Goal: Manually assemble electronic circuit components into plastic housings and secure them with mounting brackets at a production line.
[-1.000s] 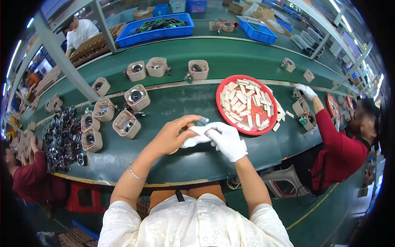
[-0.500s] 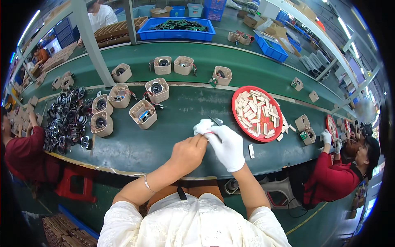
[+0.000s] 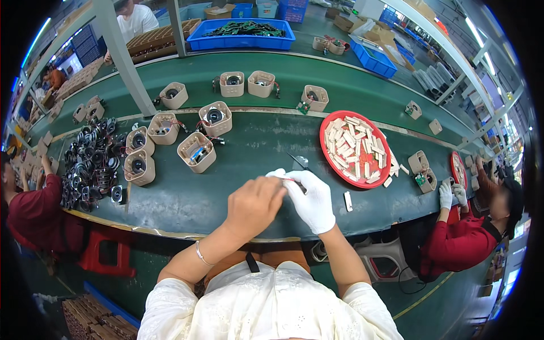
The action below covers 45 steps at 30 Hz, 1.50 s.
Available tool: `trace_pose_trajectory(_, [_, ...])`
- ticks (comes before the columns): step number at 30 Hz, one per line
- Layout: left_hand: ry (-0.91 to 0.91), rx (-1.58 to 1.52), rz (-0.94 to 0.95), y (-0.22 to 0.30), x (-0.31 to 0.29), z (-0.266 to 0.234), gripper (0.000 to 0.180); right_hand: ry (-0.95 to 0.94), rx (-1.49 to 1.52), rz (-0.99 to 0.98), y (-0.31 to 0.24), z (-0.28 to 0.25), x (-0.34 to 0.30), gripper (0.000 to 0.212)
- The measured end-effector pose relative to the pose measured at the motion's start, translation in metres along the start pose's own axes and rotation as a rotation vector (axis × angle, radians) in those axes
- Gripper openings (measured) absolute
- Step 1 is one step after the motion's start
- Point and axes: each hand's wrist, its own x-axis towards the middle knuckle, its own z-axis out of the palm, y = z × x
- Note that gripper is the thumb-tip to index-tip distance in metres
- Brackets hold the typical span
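Head view: nearest is a white patterned shirt [image 3: 272, 306], with two bare forearms reaching out over a dark green worktop [image 3: 255, 148] and a slim bracelet [image 3: 202, 253] on the left wrist. The bare left hand [image 3: 253, 205] is curled, its fingers brought up against those of the white-gloved right hand [image 3: 313, 201]; whether the left grips anything I cannot tell. The right fingers are pinched together on a thin red strip [image 3: 290, 180], which sits between the two hands above the near part of the worktop.

A single white piece [image 3: 348, 202] lies to the right of the gloved hand. Just beyond the hands rests a thin dark tool [image 3: 297, 161]. Farther to the right stands a round red tray [image 3: 358, 183] heaped with white blocks [image 3: 352, 148], some more lying loose beside it. Five beige housings [image 3: 196, 152] cluster to the left, next to a pile of black speakers [image 3: 93, 164]. Co-workers in dark red sleeves sit at either side.

Past the worktop, a green belt [image 3: 198, 73] carries more open housings [image 3: 261, 84]. Behind it, a blue bin [image 3: 195, 43] holds green circuit boards [image 3: 246, 28], and a person in white [image 3: 137, 22] is at the far left.
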Motion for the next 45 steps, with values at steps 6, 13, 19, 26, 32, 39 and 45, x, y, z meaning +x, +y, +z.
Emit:
trace_pose_trajectory(6, [-0.148,-0.543,-0.454,-0.016,0.000,0.012,0.034,-0.031,0.158,-0.073,0.003,0.005,-0.004,0.020])
trace_pose_trajectory(13, [0.180,-0.230,-0.288,-0.039,-0.009,0.008,0.022,0.018,-0.135,-0.166,0.003,-0.004,-0.021,0.015])
trace_pose_trajectory(19, [0.170,-0.255,-0.023,-0.007,-0.010,-0.022,0.032,0.099,-0.191,-0.076,0.012,-0.003,-0.011,0.014])
trace_pose_trajectory(26, [0.040,-0.198,0.142,0.020,-0.013,0.014,0.022,0.086,-0.089,-0.107,0.003,-0.008,-0.010,0.011])
trace_pose_trajectory(32, [-0.565,-0.188,-0.243,0.000,-0.010,0.034,0.029,0.022,0.011,-0.276,-0.007,0.006,-0.024,0.007])
trace_pose_trajectory(39, [-0.240,-0.689,-0.030,-0.004,0.029,0.021,0.035,0.122,0.040,-0.305,-0.027,0.010,-0.032,0.026])
trace_pose_trajectory(45, [0.139,-1.738,-0.724,-0.026,0.021,0.027,0.037,0.052,-0.016,-0.256,-0.011,0.008,-0.037,0.016])
